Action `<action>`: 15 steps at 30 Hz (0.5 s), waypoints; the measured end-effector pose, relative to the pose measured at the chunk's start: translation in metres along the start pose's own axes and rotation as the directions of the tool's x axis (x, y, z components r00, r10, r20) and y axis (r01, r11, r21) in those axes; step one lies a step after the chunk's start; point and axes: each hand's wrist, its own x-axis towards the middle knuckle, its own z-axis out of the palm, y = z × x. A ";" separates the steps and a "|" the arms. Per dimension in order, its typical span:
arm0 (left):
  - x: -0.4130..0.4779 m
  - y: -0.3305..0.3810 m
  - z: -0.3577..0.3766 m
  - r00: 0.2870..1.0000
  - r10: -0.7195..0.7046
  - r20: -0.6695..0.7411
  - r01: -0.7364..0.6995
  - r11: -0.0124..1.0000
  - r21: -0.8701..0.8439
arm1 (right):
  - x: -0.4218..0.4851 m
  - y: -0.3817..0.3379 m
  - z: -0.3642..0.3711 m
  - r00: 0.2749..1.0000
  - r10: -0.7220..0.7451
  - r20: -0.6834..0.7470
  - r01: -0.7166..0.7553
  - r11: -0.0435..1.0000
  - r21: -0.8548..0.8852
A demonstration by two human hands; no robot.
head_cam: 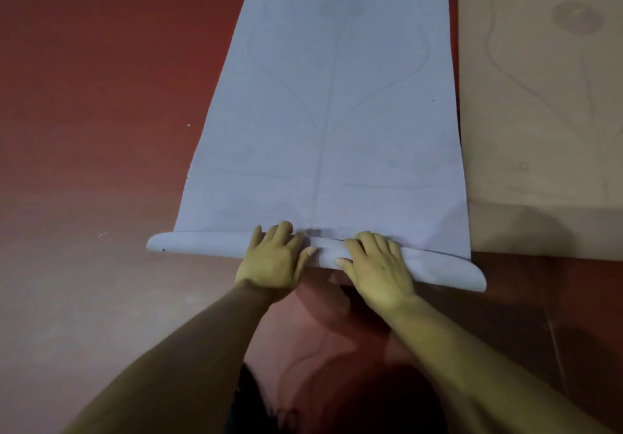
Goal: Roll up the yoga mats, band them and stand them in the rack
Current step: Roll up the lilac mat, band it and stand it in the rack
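Right at the middle lies one pale blue mat (pixel 337 113), spread flat on the red floor (pixel 101 96) and running away from the person toward the top edge of the view. Its near end is wound into a single roll (pixel 202 243), which lies across the mat's width and sticks out a little past the flat part on both sides. The right end of the roll sits nearer the person than the left end, so the roll lies slightly askew.

Two hands are on the roll, side by side near its middle and a little apart. The left hand (pixel 274 261) lies over the top of the roll, its fingers (pixel 285 229) bent over the far side onto the flat sheet and its thumb pointing toward the other hand. The right hand (pixel 379 268) grips the roll in the same way, fingers curved over the top and thumb stretched along the near side. Both forearms are bare.

Faint lines mark the blue mat: one centre line, two curves that branch from it, and one dim round mark farther up.

A second mat, a beige mat (pixel 539 96), lies flat just beside the blue one on the right, with a thin strip of floor between them. It bears similar faint lines. So two mats show in all, one partly rolled.
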 end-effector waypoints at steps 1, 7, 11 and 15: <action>-0.004 0.001 0.001 1.000 0.013 0.011 -0.013 1.000 0.007 | -0.003 -0.003 0.001 1.000 0.002 -0.020 -0.002 1.000 0.013; -0.019 -0.001 0.026 0.998 0.050 -0.029 -0.050 0.999 0.008 | -0.017 -0.011 0.025 0.991 0.041 -0.131 -0.043 0.999 -0.013; -0.034 -0.011 0.045 0.993 0.116 -0.026 -0.116 0.993 0.008 | -0.030 -0.018 0.038 0.987 0.008 -0.160 -0.007 1.000 0.005; -0.037 -0.013 0.057 0.993 0.115 -0.038 -0.116 0.993 -0.001 | -0.033 -0.025 0.044 0.982 0.026 -0.188 -0.024 1.000 0.010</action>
